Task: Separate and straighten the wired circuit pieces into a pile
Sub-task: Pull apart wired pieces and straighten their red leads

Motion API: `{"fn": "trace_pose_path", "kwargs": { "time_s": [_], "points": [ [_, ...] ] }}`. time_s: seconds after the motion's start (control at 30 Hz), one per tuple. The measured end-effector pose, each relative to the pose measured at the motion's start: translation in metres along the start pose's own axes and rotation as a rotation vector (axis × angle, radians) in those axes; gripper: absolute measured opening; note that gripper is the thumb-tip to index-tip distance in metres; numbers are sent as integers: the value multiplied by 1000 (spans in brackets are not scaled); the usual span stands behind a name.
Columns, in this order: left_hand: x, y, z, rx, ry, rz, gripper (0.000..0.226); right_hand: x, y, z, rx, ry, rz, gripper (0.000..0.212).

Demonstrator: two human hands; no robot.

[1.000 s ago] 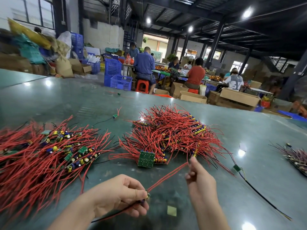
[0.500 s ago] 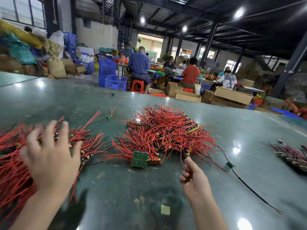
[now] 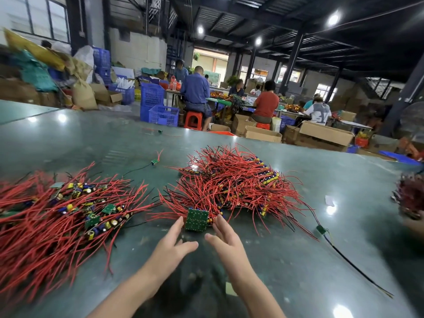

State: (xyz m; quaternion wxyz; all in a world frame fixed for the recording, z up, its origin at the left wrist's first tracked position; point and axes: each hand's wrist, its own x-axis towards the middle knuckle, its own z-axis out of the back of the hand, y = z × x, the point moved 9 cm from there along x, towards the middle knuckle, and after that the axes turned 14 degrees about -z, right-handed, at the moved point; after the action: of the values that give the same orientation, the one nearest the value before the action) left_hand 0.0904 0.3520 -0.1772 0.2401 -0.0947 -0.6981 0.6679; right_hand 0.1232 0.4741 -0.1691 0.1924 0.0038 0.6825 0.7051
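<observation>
Hands (image 3: 172,246) (image 3: 226,239) outstretched, fingers straight, flanking green board (image 3: 196,219).

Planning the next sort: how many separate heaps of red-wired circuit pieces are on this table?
2 clear heaps: the straightened pile at left and the tangled pile at centre, just beyond both hands. A blurred bundle at the right edge may be a third.

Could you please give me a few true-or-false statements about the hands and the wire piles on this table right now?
1. Both hands are open and hold nothing. True: left hand, right hand.
2. The square green board lies at the near edge of the tangled pile. True.
3. The straightened pile lies right of the tangled one. False: it lies left.
4. The right hand grips a red wire. False: its fingers are straight and empty.
</observation>
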Motion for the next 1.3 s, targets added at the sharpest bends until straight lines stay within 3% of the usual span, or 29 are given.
{"fn": "trace_pose_path", "kwargs": {
  "time_s": [0.1,0.23,0.3,0.37,0.43,0.57,0.67,0.83,0.9,1.03,1.2,1.3],
  "points": [
    [2,5,-2,-76,14,29,78,8,-4,-6,23,66,-18,64],
    [3,8,1,-129,-14,40,98,10,-7,-17,26,160,-2,47],
    [4,9,5,-128,-54,43,87,16,-12,-7,61,71,-15,46],
    [7,10,10,-148,-109,35,63,17,-13,4,102,-30,-40,51],
    [7,13,15,-142,-161,32,50,16,-12,9,74,-80,-41,43],
    [5,10,19,-108,-207,-15,43,7,2,9,-67,-149,77,23],
    [-1,1,23,-158,-270,-83,35,-1,10,6,-23,-142,138,21],
    [-9,8,21,-536,-404,-7,44,-11,13,3,105,-97,151,27],
    [-11,9,15,-631,-372,36,47,-11,11,3,151,-90,128,28],
    [-12,1,9,-549,-239,4,37,-11,6,-4,188,-34,94,23],
    [-14,1,11,-545,-235,13,44,-18,14,-2,101,-93,191,39],
    [-15,-2,9,-541,-223,9,45,-20,15,-1,49,-111,205,37]
  ]
}}
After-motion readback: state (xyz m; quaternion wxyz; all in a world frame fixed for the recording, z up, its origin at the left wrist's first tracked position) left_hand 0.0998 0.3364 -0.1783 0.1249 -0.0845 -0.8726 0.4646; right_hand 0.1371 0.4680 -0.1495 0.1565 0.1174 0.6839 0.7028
